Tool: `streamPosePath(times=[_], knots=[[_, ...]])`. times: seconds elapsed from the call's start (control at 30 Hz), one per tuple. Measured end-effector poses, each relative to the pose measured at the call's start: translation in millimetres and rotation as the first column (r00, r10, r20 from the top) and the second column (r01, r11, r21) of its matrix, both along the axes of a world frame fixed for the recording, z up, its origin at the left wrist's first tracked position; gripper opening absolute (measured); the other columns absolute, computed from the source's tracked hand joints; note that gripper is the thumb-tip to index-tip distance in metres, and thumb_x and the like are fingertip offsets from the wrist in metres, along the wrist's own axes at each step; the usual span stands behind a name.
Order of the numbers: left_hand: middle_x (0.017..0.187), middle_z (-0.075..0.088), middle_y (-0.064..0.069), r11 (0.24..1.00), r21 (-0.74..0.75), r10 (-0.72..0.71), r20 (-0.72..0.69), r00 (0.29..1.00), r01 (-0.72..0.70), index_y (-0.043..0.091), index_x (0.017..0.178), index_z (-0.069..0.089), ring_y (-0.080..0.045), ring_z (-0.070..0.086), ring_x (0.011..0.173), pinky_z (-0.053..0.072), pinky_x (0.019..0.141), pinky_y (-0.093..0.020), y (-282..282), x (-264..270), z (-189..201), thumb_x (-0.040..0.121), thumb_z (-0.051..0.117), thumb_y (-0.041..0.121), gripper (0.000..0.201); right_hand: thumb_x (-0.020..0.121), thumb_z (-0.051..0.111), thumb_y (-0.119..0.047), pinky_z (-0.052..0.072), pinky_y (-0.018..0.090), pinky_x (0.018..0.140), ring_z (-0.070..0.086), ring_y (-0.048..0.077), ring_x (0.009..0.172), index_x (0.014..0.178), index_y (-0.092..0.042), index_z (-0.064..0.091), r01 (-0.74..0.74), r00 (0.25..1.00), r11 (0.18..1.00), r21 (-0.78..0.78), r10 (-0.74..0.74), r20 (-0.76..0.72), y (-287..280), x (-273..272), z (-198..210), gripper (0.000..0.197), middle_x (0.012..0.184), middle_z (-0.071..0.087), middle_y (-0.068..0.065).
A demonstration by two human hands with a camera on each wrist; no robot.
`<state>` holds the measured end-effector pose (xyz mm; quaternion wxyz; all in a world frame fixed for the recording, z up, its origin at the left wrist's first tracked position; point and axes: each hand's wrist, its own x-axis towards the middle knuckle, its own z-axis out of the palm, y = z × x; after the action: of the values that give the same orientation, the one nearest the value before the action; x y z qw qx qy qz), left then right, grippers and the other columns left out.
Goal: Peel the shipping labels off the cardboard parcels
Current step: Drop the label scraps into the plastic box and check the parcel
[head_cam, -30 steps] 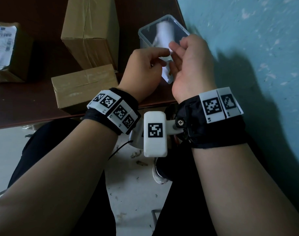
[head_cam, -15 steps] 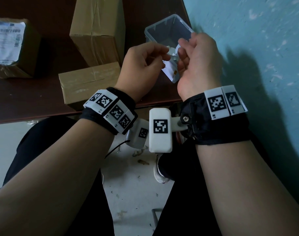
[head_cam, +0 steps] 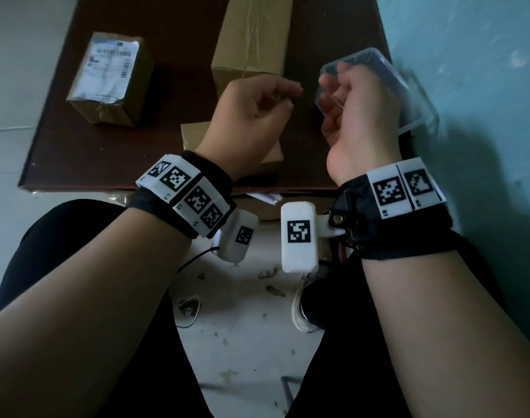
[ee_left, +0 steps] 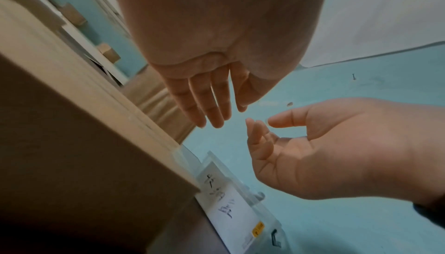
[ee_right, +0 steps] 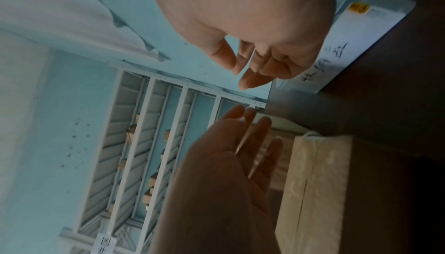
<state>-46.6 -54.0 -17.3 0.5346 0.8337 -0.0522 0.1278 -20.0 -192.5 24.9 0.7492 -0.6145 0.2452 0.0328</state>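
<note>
**Both hands raised, nothing held**

Left hand (head_cam: 251, 116) and right hand (head_cam: 358, 116) are held up above the near edge of the brown table (head_cam: 76, 152), facing each other, apart. Fingers of both are loosely curled; in the wrist views the left fingers (ee_left: 209, 102) are seen nearly straight, and the right thumb and forefinger are close but no object is seen between them. No label is seen in either hand.

A clear plastic container (head_cam: 408, 95) is seen behind the right hand at the table's right edge, by the blue wall (head_cam: 468, 55). A white sheet with handwriting (ee_left: 231, 218) is seen inside or against it; which cannot be told.

Three parcels are seen on the table:
- small parcel (head_cam: 112, 82), far left, with a white shipping label (head_cam: 106, 70) still stuck on top
- tall parcel (head_cam: 251, 34), centre back, no label visible on the faces shown
- low parcel (head_cam: 194, 140), mostly hidden under the left wrist, no label visible

Marker bands are worn on both wrists.
</note>
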Motion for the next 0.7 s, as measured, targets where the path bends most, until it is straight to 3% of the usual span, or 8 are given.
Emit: streamPosePath(times=[0.1,0.27,0.33,0.4,0.5,0.57,0.7], knots=[[0.102,0.077,0.001,0.999,0.025,0.043,0.016,0.999,-0.043,0.011,0.120,0.076,-0.015,0.075,0.089,0.063,0.082,-0.034,23.7,-11.7,5.6,0.102,0.060,0.010,0.023,0.109,0.060,-0.019,0.048,0.024,0.067,0.070,0.007,0.080,0.101,-0.025,0.072,-0.087,0.996,0.996,-0.016,0.088,0.020,25.0,-6.5,-1.2,0.016,0.089,0.080,-0.007],[0.094,0.076,0.005,0.990,0.036,0.135,-0.004,0.991,-0.135,0.010,0.114,0.078,-0.010,0.073,0.085,0.057,0.074,-0.021,66.5,-30.0,4.9,0.098,0.061,0.010,0.024,0.107,0.061,-0.017,0.045,0.033,0.082,0.067,0.014,0.088,0.092,-0.024,0.072,-0.199,0.977,0.978,-0.057,0.202,0.061,63.7,-18.1,-10.4,0.021,0.087,0.077,-0.006],[0.093,0.076,0.007,0.985,0.037,0.167,-0.034,0.985,-0.166,0.011,0.114,0.079,-0.003,0.072,0.084,0.054,0.074,-0.015,80.0,-36.3,2.7,0.098,0.061,0.010,0.024,0.108,0.061,-0.017,0.047,0.030,0.076,0.067,0.012,0.085,0.095,-0.022,0.072,-0.236,0.969,0.969,-0.068,0.241,0.060,72.2,-24.3,-12.1,0.018,0.090,0.077,-0.004],[0.090,0.076,0.006,0.980,0.054,0.192,-0.059,0.980,-0.189,0.014,0.113,0.079,-0.005,0.071,0.080,0.053,0.070,-0.015,89.7,-41.8,1.0,0.098,0.061,0.011,0.023,0.108,0.061,-0.017,0.048,0.027,0.072,0.068,0.010,0.082,0.099,-0.022,0.072,-0.259,0.962,0.962,-0.083,0.265,0.063,77.4,-28.4,-12.6,0.015,0.094,0.077,-0.002],[0.090,0.078,-0.001,0.975,0.062,0.219,-0.103,0.970,-0.214,0.019,0.112,0.079,-0.017,0.073,0.084,0.058,0.076,-0.030,99.5,-48.6,-2.8,0.097,0.063,0.014,0.022,0.108,0.060,-0.016,0.047,0.021,0.063,0.064,0.007,0.074,0.102,-0.021,0.072,-0.274,0.957,0.956,-0.108,0.282,0.069,83.7,-30.5,-13.6,0.014,0.097,0.078,0.000],[0.088,0.077,0.000,0.973,0.060,0.230,-0.121,0.966,-0.224,0.020,0.110,0.079,-0.020,0.073,0.084,0.058,0.077,-0.033,101.4,-51.1,-6.0,0.095,0.063,0.015,0.022,0.108,0.060,-0.015,0.045,0.018,0.057,0.061,0.005,0.067,0.101,-0.021,0.071,-0.267,0.958,0.958,-0.107,0.276,0.073,84.3,-30.6,-14.9,0.015,0.097,0.077,0.000],[0.083,0.071,0.011,0.972,0.068,0.232,-0.131,0.964,-0.224,0.019,0.111,0.078,-0.005,0.065,0.076,0.050,0.070,-0.016,102.5,-53.4,-6.7,0.096,0.063,0.013,0.022,0.109,0.060,-0.015,0.045,0.017,0.055,0.059,0.005,0.066,0.101,-0.022,0.071,-0.259,0.962,0.957,-0.131,0.269,0.058,83.2,-31.6,-16.6,0.015,0.096,0.077,0.000]])
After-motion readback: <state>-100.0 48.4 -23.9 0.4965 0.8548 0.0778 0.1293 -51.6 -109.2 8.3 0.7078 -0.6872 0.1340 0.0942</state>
